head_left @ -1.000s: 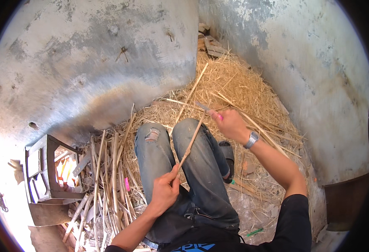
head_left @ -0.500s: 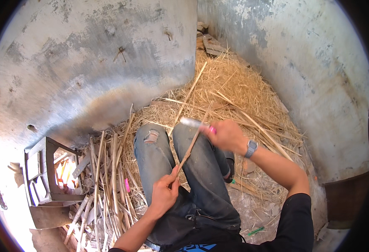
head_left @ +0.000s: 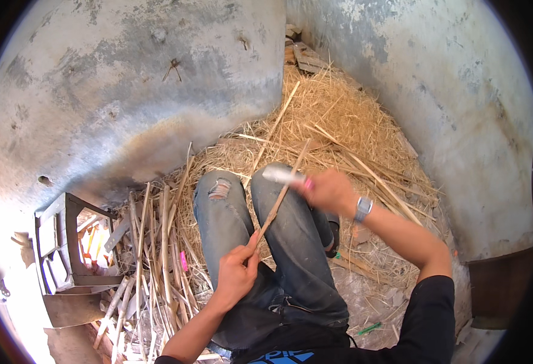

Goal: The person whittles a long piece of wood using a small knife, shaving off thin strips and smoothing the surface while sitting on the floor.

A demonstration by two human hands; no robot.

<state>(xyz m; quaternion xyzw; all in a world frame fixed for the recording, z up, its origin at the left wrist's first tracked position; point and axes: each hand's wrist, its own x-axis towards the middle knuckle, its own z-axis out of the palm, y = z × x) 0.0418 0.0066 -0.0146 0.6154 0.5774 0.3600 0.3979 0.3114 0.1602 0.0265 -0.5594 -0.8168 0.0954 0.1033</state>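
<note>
A long, thin bamboo strip (head_left: 274, 209) slants up and away over my thighs. My left hand (head_left: 238, 276) is closed around its near end, above my lap. In my right hand (head_left: 332, 193) is a knife with a pink handle, its pale blade (head_left: 278, 175) blurred by motion. The blade lies across the upper part of the strip, over my right knee; whether it touches the strip I cannot tell. My right fingers wrap the handle and hide most of it.
Straw and shavings (head_left: 345, 115) heap up ahead, with long strips (head_left: 385, 185) lying on them. More bamboo sticks (head_left: 166, 242) pile at my left, beside a dark wooden frame (head_left: 69, 242). Worn walls (head_left: 157, 79) enclose the corner. A green object (head_left: 369, 328) lies at lower right.
My right hand and the knife have shifted slightly to the right and down. The left hand keeps its hold on the strip, which has barely moved.
</note>
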